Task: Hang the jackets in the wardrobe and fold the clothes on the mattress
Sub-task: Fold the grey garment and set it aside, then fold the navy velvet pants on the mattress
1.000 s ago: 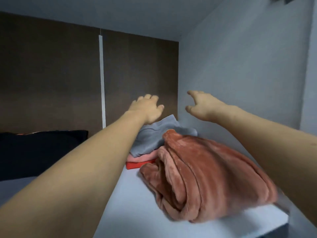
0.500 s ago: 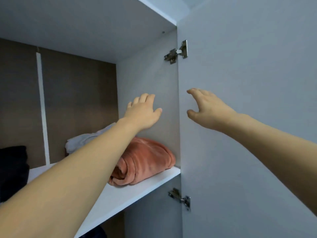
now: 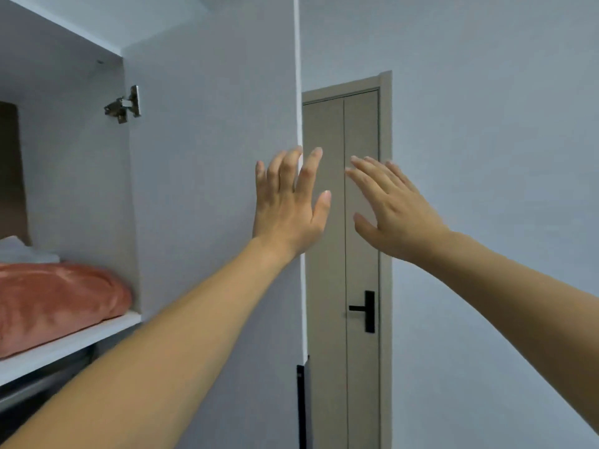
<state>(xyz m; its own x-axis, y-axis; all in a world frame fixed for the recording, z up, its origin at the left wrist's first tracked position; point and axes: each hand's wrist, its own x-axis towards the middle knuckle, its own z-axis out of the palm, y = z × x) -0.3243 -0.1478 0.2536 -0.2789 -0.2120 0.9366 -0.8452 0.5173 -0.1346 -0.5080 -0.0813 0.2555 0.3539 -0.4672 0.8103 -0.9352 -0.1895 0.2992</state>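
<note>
**Both hands up and empty by the wardrobe door's edge**

The view has swung right since a moment ago: the shelf that filled the picture now sits at far left, and a taupe room door (image 3: 343,222) with a black lever handle (image 3: 364,309) has come into sight. Left hand (image 3: 288,202) is raised flat, fingers straight and spread, holding nothing, over the edge of the open wardrobe door (image 3: 210,189), a smooth matte pale-grey panel; I cannot tell whether it touches. Right hand (image 3: 393,210) is loose too, fingers fanned, empty, just beside the left. The plush salmon-pink folded blanket (image 3: 55,303), soft and rounded, lies on the white shelf (image 3: 64,346) inside the wardrobe, pale folded cloth (image 3: 19,251) behind it. A metal hinge (image 3: 124,105) glints above.
</note>
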